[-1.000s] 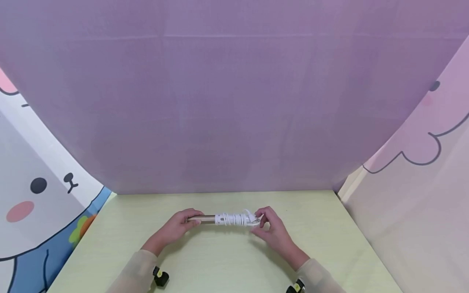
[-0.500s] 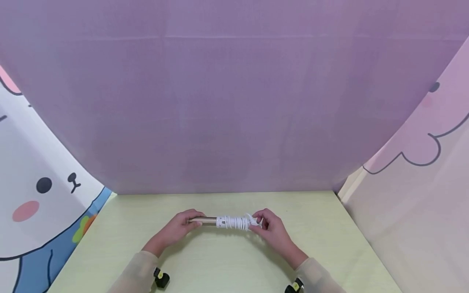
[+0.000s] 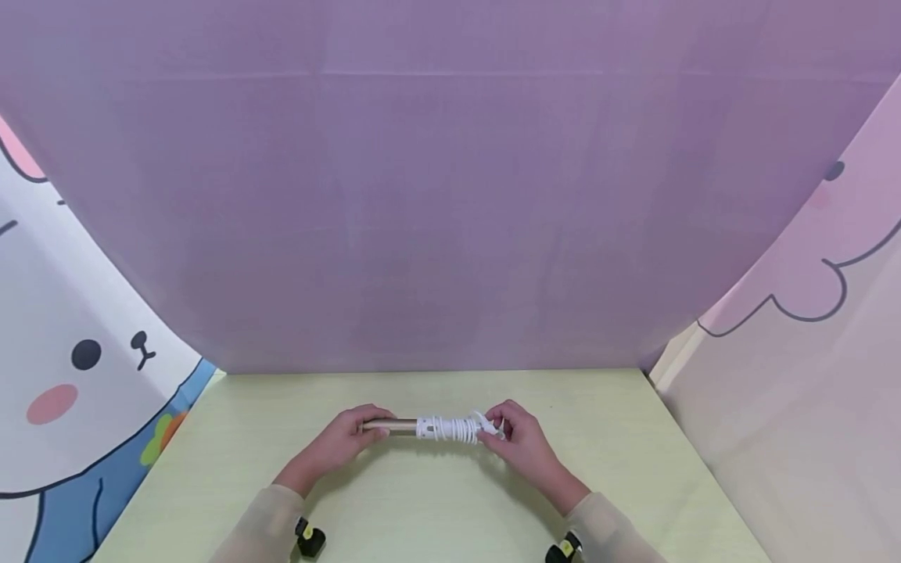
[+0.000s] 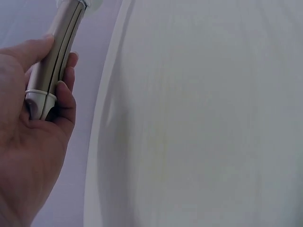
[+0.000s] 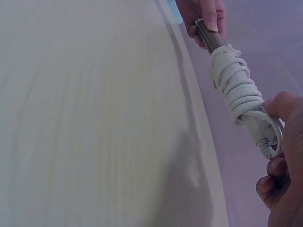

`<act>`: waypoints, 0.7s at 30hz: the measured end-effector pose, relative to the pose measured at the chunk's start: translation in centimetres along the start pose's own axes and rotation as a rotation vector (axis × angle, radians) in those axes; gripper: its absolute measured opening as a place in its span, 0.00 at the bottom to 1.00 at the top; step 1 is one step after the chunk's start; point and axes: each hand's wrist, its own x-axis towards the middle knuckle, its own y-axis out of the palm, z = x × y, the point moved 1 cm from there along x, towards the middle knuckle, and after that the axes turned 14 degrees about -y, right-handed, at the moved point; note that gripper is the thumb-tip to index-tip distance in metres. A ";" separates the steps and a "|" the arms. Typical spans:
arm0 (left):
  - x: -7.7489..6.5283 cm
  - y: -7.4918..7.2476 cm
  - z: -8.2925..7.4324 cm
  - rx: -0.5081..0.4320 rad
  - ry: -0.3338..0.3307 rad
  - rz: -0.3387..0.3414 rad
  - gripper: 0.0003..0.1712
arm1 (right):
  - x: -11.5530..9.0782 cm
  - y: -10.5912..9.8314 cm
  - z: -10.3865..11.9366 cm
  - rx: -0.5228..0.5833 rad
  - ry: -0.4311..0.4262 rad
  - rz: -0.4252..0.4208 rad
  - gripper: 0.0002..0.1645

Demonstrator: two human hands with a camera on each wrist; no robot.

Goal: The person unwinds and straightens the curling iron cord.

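Observation:
A hair straightener point(image 3: 403, 426) is held level above the table, its bronze barrel to the left and its white handle to the right. White cord point(image 3: 457, 429) is wound in several turns round the handle. My left hand point(image 3: 345, 435) grips the barrel's tip end; in the left wrist view the thumb and curled fingers hold the bronze barrel point(image 4: 56, 49) near its white tip point(image 4: 40, 103). At the other end my right hand point(image 3: 522, 442) pinches the cord by the handle's base. A loop of cord point(image 5: 273, 135) stands out there in the right wrist view; the fingertips are partly hidden.
The pale wood-grain table point(image 3: 436, 508) lies under both hands. A purple cloth point(image 3: 450, 234) rises behind its far edge. Cartoon-printed panels stand at the left point(image 3: 105, 422) and right point(image 3: 788, 407).
My right thumb and fingers have closed in on the cord at the handle's end. The straightener has shifted very slightly right and toward me; my left hand keeps its grip.

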 end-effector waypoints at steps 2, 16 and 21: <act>0.0 0.1 0.0 -0.013 -0.011 -0.002 0.16 | 0.0 -0.1 0.0 -0.004 0.001 0.007 0.15; -0.2 0.4 -0.1 -0.061 -0.029 -0.045 0.15 | 0.5 -0.5 0.6 -0.030 -0.033 0.067 0.15; -0.4 0.3 -0.2 -0.047 -0.020 -0.048 0.14 | 0.6 -0.5 0.7 -0.040 0.037 0.074 0.14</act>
